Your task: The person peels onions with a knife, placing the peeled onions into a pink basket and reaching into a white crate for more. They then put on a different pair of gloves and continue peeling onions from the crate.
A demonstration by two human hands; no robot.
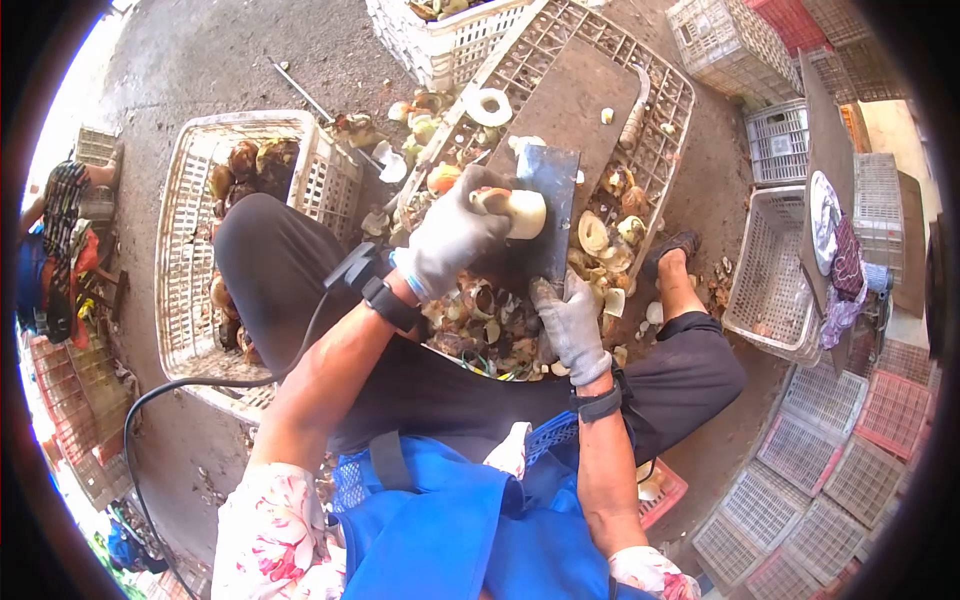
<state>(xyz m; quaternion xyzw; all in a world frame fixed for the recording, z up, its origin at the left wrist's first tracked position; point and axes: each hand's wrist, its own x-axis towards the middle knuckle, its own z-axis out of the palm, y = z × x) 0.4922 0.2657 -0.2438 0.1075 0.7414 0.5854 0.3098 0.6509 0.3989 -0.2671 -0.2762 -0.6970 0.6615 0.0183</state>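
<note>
My left hand [455, 240], in a grey glove, is wrapped round a pale, cut piece of what looks like bamboo shoot [524, 214]. Its smooth whitish end points to the right, against or just beside the cleaver blade. A cleaver [548, 185] with a broad dark rectangular blade is gripped by its handle in my gloved right hand [572, 325]. Behind the blade, a wooden board [590, 90] lies on an upturned plastic crate [668, 85]. A pale ring-shaped slice [489, 107] rests near the crate's left edge. Peelings and husks [490, 315] are heaped below my hands.
A white crate [172, 250] with brown unpeeled pieces stands by my left knee. Another filled crate [440, 45] is at the back. A curved-handled tool [634, 110] lies on the board. Stacked crates [810, 460] line the right. A person [62, 250] is at far left.
</note>
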